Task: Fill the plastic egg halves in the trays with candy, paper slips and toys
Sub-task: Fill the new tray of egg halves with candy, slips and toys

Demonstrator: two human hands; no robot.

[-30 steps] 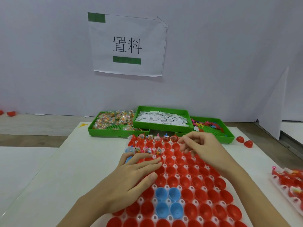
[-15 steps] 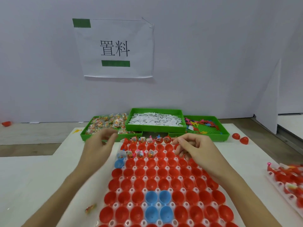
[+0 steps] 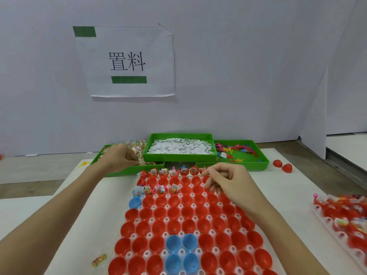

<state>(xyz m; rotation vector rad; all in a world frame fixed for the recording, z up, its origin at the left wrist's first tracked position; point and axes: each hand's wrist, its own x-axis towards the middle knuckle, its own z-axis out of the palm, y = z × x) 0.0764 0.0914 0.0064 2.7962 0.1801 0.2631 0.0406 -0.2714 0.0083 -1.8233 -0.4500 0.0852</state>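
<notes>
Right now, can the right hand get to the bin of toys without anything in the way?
Probably yes. The right hand is over the far rows of the egg tray, just in front of the toy bin. The bin is open-topped and nothing stands between them; the left hand is away at the candy bin.

Left hand (image 3: 121, 155) moved off the egg tray (image 3: 178, 215), now reaching into the candy bin (image 3: 127, 169)

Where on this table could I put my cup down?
Bare table lies between the egg tray and the second tray. Left of the egg tray is open too, apart from one loose candy. The back, with green bins, is crowded.
</notes>
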